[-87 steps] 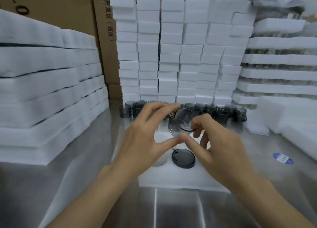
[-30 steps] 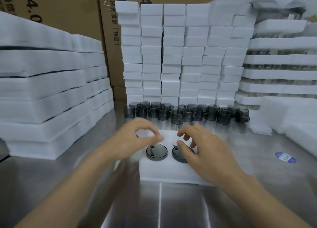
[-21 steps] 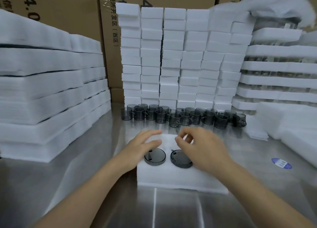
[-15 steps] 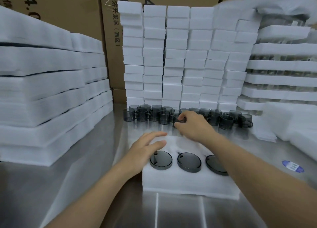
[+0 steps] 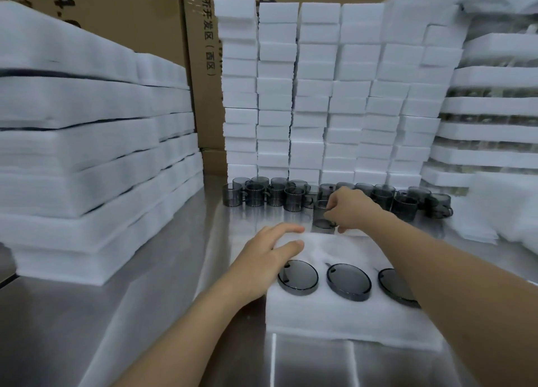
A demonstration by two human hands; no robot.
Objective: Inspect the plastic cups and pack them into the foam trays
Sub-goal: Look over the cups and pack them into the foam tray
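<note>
1. Table (image 5: pixel 87 328): bare steel sheet, nearest the viewer, carrying all that follows.

2. Tray (image 5: pixel 334 319): white foam slab, flat on the table at centre-right.

3. Seated cups (image 5: pixel 348 282): three smoky grey plastic cups, side by side in the tray's near row, sunk in the foam with round dark faces up. The right forearm partly covers the rightmost.

4. Left hand (image 5: pixel 262 258): palm down on the tray's left rear part, just behind the leftmost seated cup. Fingers straight, holding nothing.

5. Right hand (image 5: pixel 353 209): reached across the tray to just past its far edge, fingers curled and pinching one cup.

6. Cup (image 5: pixel 321 216): grey, see-through, upright, in the right hand's pinch, between the tray's far edge and the cup row. Whether it is clear of the table cannot be told.

7. Cup row (image 5: pixel 256 194): many like cups with handles, upright, crowded two deep across the table at the foot of the foam blocks.

8. Foam blocks (image 5: pixel 320 95): white bricks in tall columns behind the row.

9. Foam sheets (image 5: pixel 87 153): thick white slabs, piled high at left.

10. Packed trays (image 5: pixel 495 130): stacked at right, contents blurred.

11. Boxes (image 5: pixel 145 14): brown cardboard with printed characters, at the back.
</note>
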